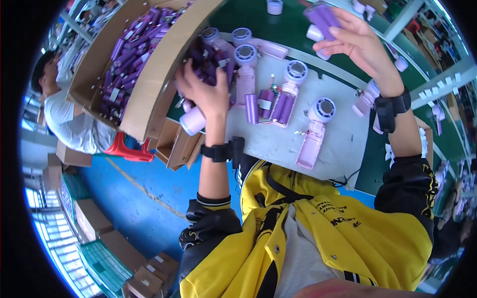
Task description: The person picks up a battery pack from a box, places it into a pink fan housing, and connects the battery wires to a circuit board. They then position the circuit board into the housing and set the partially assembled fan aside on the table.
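Observation:
My right hand (355, 42) is raised at the upper right, its fingers and thumb closed on a purple battery pack (323, 20) of joined cylindrical cells. My left hand (206, 97) reaches into a pile of purple battery packs (206, 62) beside the cardboard box, thumb and fingers spread apart. Its fingertips are partly lost against the dark pile. Near that wrist lies a pale lilac cylindrical part (193, 120). On the grey mat (268, 144), an opened pink handheld fan (296, 74) lies by purple cells (283, 107) and wires. Another opened fan (322, 110) shows a bare handle shell.
A large cardboard box (149, 89) full of purple battery packs stands at the left. More fans (245, 55) lie along the mat's far side, before a green surface (228, 15). A seated person (74, 119) is at the far left. Cartons (92, 218) stand on the blue floor.

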Demonstrator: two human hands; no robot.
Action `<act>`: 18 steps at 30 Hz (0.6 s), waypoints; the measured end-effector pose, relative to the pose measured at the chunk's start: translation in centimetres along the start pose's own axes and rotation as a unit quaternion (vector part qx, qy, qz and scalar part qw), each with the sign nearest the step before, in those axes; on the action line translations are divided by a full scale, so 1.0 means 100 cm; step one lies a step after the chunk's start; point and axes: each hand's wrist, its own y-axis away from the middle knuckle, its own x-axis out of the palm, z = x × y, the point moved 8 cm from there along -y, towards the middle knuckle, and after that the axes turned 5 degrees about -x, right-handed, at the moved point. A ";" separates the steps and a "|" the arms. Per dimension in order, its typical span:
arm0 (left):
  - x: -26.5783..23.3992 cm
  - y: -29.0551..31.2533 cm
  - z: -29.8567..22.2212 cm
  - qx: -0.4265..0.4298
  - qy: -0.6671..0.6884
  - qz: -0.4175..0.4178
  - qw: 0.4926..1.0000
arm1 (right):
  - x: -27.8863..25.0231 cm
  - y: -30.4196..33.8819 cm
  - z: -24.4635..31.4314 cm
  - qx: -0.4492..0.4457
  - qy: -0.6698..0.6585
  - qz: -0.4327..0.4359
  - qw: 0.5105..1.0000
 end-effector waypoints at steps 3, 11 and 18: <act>-0.015 0.001 -0.010 0.037 -0.036 -0.034 0.998 | -0.037 0.024 0.000 -0.037 -0.053 -0.052 0.997; -0.023 0.063 -0.044 0.064 -0.022 0.244 0.967 | -0.107 0.100 -0.026 -0.051 0.030 -0.121 0.991; -0.010 0.090 -0.038 0.085 -0.108 0.232 0.963 | -0.113 0.058 -0.033 -0.002 0.344 -0.072 0.936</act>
